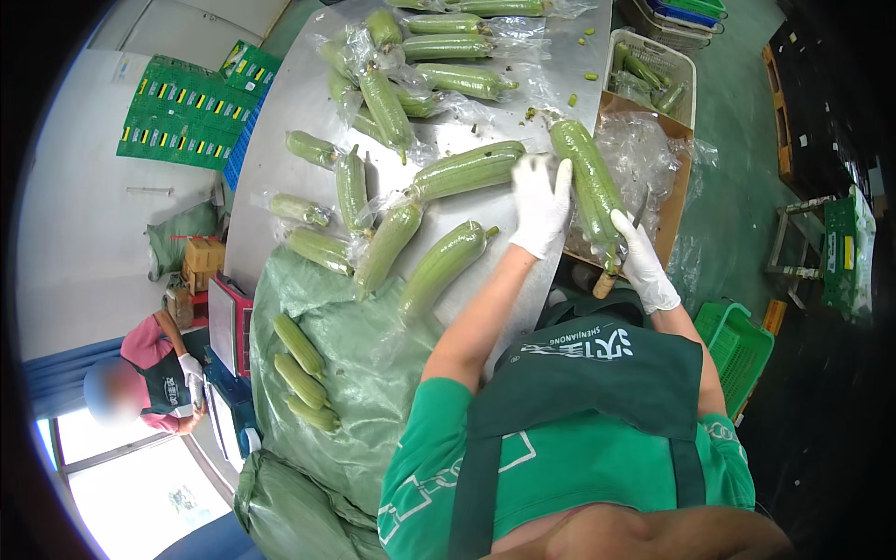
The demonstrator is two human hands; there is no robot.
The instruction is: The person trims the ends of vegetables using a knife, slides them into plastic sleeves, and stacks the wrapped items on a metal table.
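In a white glove, my right hand [640,262] grips the lower end of a large green loofah gourd [586,178] in clear film, together with a knife whose wooden handle [604,285] points down towards me. The knife's blade rises beside the gourd. My left hand [540,206], also gloved, lies over the edge of the metal table [448,294], with its thumb up near the held gourd. Its fingertips are blurred at the end of another wrapped gourd [469,169]; whether they touch it I cannot tell. More wrapped gourds [448,266] lie around on the table.
Right of the table stand a cardboard box [675,203] with plastic film and a white crate [689,77] holding gourds. A green sack [364,378] bears several unwrapped gourds [299,344]. A green basket [742,357] is at my right. A co-worker [157,378] stands at the far left near scales [231,322].
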